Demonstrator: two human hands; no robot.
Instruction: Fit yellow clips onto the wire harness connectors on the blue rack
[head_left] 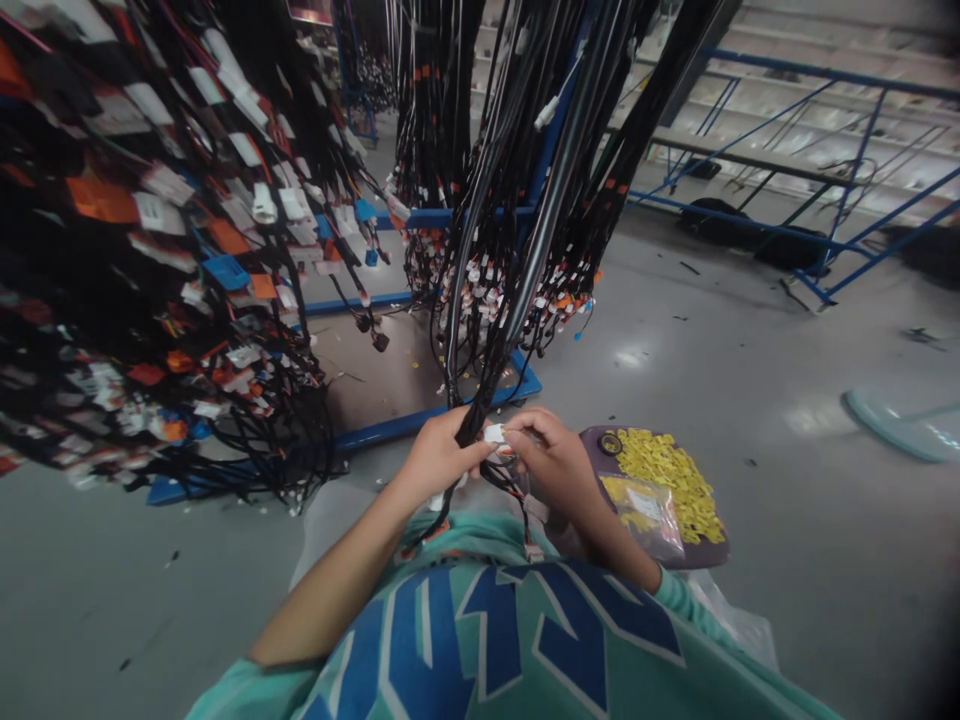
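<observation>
In front of my torso, my left hand (442,452) is wrapped round a black wire harness (480,405) that hangs from above. Its thumb lies along a white connector (495,434) on the harness. My right hand (551,455) pinches the right side of that same connector between thumb and forefinger. Below my hands, loose branches with more pale connectors (535,508) and an orange one (437,530) hang over my lap. The fingertips partly cover the connector, so any small part between them is hidden.
On my right stands a dark tray (720,555) with many yellow clips (667,465), a plastic bag (652,515) and a small black roll (610,442). Hanging harnesses with white, orange and blue connectors (225,270) crowd the left. A blue rack base (390,428) lies ahead.
</observation>
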